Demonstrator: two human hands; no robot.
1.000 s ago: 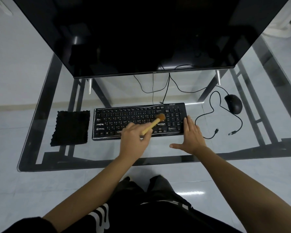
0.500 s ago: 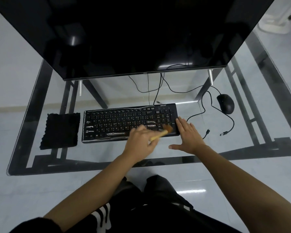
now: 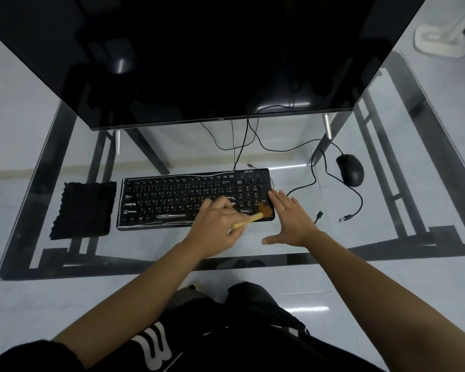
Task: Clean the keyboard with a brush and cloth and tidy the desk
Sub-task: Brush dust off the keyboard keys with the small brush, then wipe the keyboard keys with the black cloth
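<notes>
Grips brush with curled left hand, bristles on near right corner of keyboard; braces that end with flat, open right hand. Cloth just left of keyboard. Risks sweeping into the bracing hand, or snagging loose film.

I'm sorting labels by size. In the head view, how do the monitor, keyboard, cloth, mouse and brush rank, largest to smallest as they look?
1. monitor, cut off by the frame
2. keyboard
3. cloth
4. mouse
5. brush
The left hand hides part of the brush, so the last two are unsure.
</notes>
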